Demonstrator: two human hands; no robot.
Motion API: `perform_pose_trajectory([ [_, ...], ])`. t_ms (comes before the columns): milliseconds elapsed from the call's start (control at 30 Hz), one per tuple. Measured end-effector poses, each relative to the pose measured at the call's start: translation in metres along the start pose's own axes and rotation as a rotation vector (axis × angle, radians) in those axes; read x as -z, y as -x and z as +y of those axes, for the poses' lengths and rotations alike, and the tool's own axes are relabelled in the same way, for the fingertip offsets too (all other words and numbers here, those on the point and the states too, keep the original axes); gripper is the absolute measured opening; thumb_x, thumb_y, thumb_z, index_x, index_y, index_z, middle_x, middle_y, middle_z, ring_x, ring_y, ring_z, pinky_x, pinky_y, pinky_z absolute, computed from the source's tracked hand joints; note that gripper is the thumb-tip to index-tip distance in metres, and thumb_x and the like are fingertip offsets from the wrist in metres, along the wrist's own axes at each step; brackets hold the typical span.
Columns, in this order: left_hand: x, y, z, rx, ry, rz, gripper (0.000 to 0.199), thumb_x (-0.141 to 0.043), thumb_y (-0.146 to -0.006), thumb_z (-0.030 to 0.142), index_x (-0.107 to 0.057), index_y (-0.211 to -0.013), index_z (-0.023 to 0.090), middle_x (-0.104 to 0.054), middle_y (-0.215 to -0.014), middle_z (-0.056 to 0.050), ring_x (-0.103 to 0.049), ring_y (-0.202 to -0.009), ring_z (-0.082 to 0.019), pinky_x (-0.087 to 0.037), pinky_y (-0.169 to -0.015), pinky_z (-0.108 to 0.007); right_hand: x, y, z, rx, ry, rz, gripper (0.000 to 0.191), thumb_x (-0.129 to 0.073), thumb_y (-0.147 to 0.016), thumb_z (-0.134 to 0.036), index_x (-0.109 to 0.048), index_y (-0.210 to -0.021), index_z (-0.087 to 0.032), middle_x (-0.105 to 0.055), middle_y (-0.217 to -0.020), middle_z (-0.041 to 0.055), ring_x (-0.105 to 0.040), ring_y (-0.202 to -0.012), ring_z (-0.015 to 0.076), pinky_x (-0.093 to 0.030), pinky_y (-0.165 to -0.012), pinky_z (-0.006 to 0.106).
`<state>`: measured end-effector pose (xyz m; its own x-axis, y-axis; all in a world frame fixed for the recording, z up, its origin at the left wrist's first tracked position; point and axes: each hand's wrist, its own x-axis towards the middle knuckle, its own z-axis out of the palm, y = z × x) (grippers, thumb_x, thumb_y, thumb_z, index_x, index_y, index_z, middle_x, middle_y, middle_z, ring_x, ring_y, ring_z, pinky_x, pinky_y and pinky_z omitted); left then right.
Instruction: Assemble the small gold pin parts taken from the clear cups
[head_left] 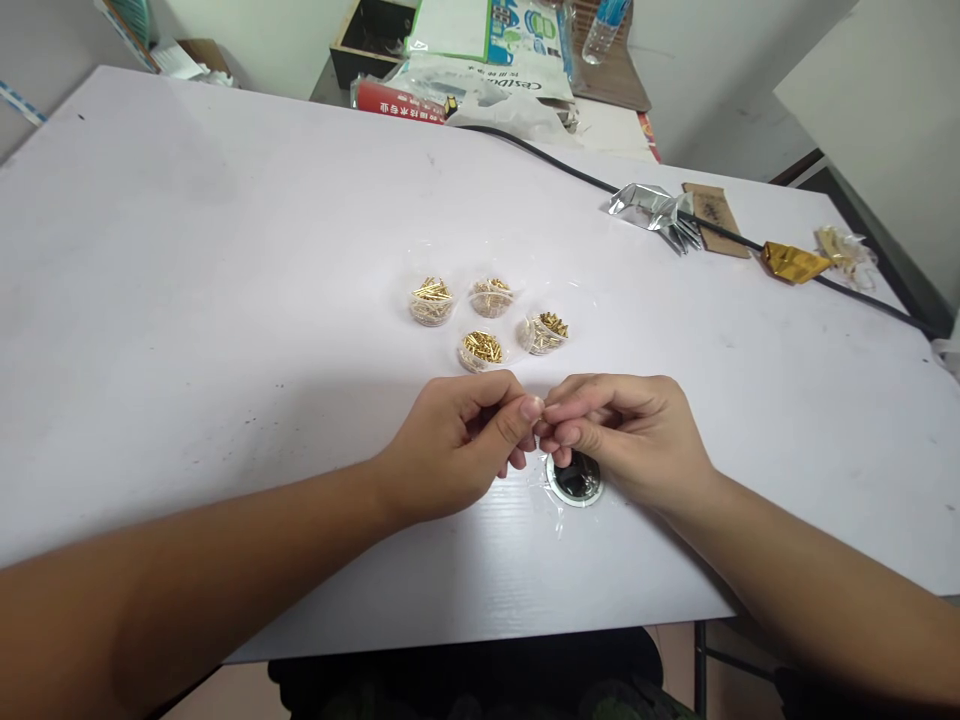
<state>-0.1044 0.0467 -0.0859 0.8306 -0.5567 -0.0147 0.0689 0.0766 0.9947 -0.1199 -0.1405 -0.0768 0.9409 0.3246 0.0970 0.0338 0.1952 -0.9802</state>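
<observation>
My left hand and my right hand meet fingertip to fingertip above the white table. Both are closed in a pinch, and whatever lies between the fingertips is too small or hidden to name. Just beyond them stand several small clear cups of gold-coloured metal pieces: a cup of long pins, a cup of small pieces, a cup of short pins and a cup of stubby pieces. Beneath my right hand, partly covered by it, is a round dark disc with a pale rim.
A black cable runs across the table's far right side, past crumpled silver foil, a brown cardboard piece and gold foil. Behind the far edge are plastic packaging, a dark box and a water bottle.
</observation>
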Motion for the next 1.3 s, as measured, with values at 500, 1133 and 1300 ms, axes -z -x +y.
perform_pose_trajectory([
  [500, -0.0012, 0.0010, -0.0016, -0.035, 0.086, -0.035, 0.036, -0.056, -0.095, 0.041, -0.058, -0.074, 0.012, -0.064, -0.068, -0.002, -0.060, -0.058, -0.007, -0.051, -0.050, -0.015, 0.0004, 0.0032, 0.0026, -0.075, -0.033, 0.068, 0.007, -0.076, -0.081, -0.013, -0.075, -0.084, -0.020, -0.072, -0.067, 0.0014, -0.069, -0.059, 0.0111, -0.058, -0.048, 0.018],
  [1133, -0.0014, -0.0011, -0.0005, -0.017, 0.149, -0.070, 0.034, -0.062, -0.092, 0.042, -0.060, -0.074, 0.013, -0.065, -0.067, -0.001, -0.061, -0.058, -0.008, -0.053, -0.052, -0.017, -0.0042, 0.0058, 0.0070, -0.181, -0.134, 0.090, 0.010, -0.078, -0.082, -0.026, -0.071, -0.081, -0.019, -0.068, -0.062, -0.0016, -0.059, -0.048, 0.0078, -0.056, -0.052, 0.024],
  [1300, -0.0017, -0.0009, -0.0001, -0.035, 0.138, -0.055, 0.031, -0.064, -0.091, 0.038, -0.058, -0.073, 0.013, -0.065, -0.065, 0.000, -0.060, -0.056, -0.007, -0.052, -0.052, -0.016, -0.0040, 0.0060, 0.0074, -0.128, -0.131, 0.076, 0.005, -0.078, -0.081, -0.020, -0.073, -0.082, -0.020, -0.070, -0.066, -0.0002, -0.061, -0.051, 0.0079, -0.055, -0.050, 0.022],
])
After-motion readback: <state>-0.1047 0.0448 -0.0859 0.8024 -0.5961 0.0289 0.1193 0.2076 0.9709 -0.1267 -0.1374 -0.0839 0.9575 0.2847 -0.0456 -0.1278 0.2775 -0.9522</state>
